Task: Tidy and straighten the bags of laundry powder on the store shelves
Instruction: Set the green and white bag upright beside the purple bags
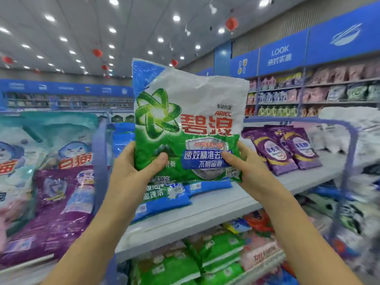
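Head view: a green-and-white crinkled plastic bag of laundry powder (pixel 185 120) sits dead centre, held up in the air in front of the shelving and not resting on anything. The left hand (pixel 133 163) grips its lower corner at 8 o'clock, thumb on the printed face and fingers behind. The right hand (pixel 248 167) grips the lower corner at 4 o'clock the same way. The bag stands upright with its long axis running 12 to 6: sealed top edge at 12, bottom edge at 6, printed front facing the camera, text reading right way up. The top edge slopes down a little toward 2 o'clock. Just below it at 6 o'clock, flat blue plastic bags (pixel 164 200) lie on the pale grey shelf board (pixel 226 206), angled and overlapping rather than squared up. At 3 o'clock, small purple bags (pixel 287 151) lie side by side in a fairly tidy row on the same shelf. At 8 o'clock a large purple bag (pixel 55 202) leans below teal-and-white bags (pixel 41 136). At 5 o'clock on the lower shelf, green bags (pixel 185 260) look heaped. Progress, judged: one bag is in hand and not yet placed. The blue stack and lower shelf look unsorted, so most of the tidying seems left.
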{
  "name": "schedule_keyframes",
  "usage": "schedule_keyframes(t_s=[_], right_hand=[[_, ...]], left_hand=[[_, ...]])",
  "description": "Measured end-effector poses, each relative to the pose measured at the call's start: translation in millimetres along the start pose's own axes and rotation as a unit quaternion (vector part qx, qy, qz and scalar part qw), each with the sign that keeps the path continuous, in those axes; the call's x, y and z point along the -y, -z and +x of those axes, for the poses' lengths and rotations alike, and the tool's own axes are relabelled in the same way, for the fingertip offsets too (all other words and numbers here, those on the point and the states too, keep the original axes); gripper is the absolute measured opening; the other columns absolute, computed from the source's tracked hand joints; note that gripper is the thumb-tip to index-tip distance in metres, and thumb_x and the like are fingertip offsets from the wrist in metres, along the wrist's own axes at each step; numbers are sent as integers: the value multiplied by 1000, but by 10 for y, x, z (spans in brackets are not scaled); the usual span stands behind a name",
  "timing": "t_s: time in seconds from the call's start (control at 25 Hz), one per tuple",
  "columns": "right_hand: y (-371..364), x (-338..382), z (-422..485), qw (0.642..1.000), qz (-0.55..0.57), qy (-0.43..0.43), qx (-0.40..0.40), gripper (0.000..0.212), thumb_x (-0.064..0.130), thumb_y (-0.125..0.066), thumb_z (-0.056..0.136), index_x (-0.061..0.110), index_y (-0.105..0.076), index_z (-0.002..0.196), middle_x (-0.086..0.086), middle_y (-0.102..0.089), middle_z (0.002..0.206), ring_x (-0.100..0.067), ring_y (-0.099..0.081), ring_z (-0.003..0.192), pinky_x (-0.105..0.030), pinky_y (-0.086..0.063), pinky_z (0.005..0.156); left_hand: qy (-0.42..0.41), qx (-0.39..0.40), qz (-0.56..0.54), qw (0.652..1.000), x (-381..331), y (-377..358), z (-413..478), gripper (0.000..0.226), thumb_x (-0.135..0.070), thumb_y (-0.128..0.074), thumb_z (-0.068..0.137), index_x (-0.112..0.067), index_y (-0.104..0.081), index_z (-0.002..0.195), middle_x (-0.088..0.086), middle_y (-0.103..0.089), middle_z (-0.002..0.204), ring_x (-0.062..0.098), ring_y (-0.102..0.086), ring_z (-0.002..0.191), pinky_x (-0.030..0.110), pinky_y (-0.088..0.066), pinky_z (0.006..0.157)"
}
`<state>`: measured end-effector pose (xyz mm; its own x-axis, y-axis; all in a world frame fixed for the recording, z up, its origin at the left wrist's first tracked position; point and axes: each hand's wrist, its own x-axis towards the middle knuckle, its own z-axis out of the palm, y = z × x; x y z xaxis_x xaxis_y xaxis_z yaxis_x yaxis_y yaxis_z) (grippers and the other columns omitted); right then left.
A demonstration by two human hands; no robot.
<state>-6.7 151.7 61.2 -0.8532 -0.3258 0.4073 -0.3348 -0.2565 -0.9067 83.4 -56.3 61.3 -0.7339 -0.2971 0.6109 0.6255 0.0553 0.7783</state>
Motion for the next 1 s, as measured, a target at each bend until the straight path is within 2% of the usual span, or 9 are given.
schedule_keyframes(t_s=[0.08, 0.16, 0.28, 0.36, 0.44, 0.68, 0.8, 0.88, 1.0], right_hand=[[471, -4, 114, 1000, -10, 9, -14, 71, 23, -68, 74, 14, -37, 137, 13, -64, 103, -16, -58, 111, -36, -48, 95], [1096, -32, 261, 998, -55, 24, -21, 53, 18, -65, 76, 15, -48, 126, 13, -61, 104, -13, -57, 109, -38, -44, 100], [1913, -142, 578, 993, -116, 13, -31, 23, 11, -66, 80, 22, -56, 97, 15, -62, 94, 5, -63, 85, -21, -52, 81], [2383, -284, 813, 988, -155, -4, -4, 22, 5, -63, 84, 25, -56, 88, 12, -66, 92, 6, -65, 75, -14, -52, 67], [2711, -472, 1025, 982, -187, -34, 11, 18, 6, -64, 84, 21, -59, 93, 2, -68, 95, -1, -67, 77, -16, -53, 64], [3293, -1051, 1489, 973, -200, -109, -27, 26, 7, -67, 83, 2, -61, 107, -12, -69, 101, -15, -66, 80, -22, -55, 62], [3443, -1195, 1689, 974, -189, -120, -30, 28, 6, -68, 82, 1, -59, 108, -10, -67, 99, -11, -64, 78, -16, -53, 56], [3483, -1297, 1783, 974, -187, -123, -29, 33, 5, -68, 82, 2, -56, 112, -8, -65, 102, -12, -63, 82, -19, -54, 62], [3527, -1470, 1874, 974, -171, -144, -27, 45, 4, -69, 80, 0, -51, 121, -11, -61, 112, -21, -60, 95, -35, -53, 82]], left_hand=[[14, 4, 9, 1000, 252, -427, 100, 27, -14, -68, 73, -18, -63, 99, -9, -74, 85, 3, -69, 78, 11, -51, 63], [44, 1, 30, 999, 611, -993, 230, 25, -7, -68, 78, -16, -63, 101, -8, -73, 86, 4, -69, 78, 11, -51, 63], [118, 7, 49, 992, 1143, -1682, 465, 32, -3, -70, 78, -12, -62, 107, 1, -72, 94, 11, -70, 80, 16, -54, 65], [169, 0, 63, 984, 1461, -2063, 623, 34, -2, -71, 77, -11, -60, 108, 4, -71, 95, 13, -68, 80, 15, -55, 64], [201, 4, 82, 976, 1742, -2337, 746, 35, -3, -71, 78, -14, -57, 108, 2, -68, 96, 11, -66, 82, 15, -53, 62], [246, -16, 177, 953, 2449, -2790, 1047, 44, -2, -76, 73, -5, -57, 112, 9, -65, 108, 20, -62, 92, 33, -51, 84], [264, -27, 189, 946, 2676, -2891, 1183, 44, -2, -78, 70, -5, -61, 110, 11, -68, 108, 23, -65, 92, 41, -52, 90], [269, -33, 209, 940, 2785, -2896, 1241, 45, -6, -80, 69, -6, -61, 110, 10, -68, 108, 24, -66, 94, 44, -52, 91], [305, 9, 252, 918, 2858, -2870, 1272, 59, -18, -81, 70, -9, -52, 121, 3, -63, 117, 21, -62, 103, 40, -48, 97]])
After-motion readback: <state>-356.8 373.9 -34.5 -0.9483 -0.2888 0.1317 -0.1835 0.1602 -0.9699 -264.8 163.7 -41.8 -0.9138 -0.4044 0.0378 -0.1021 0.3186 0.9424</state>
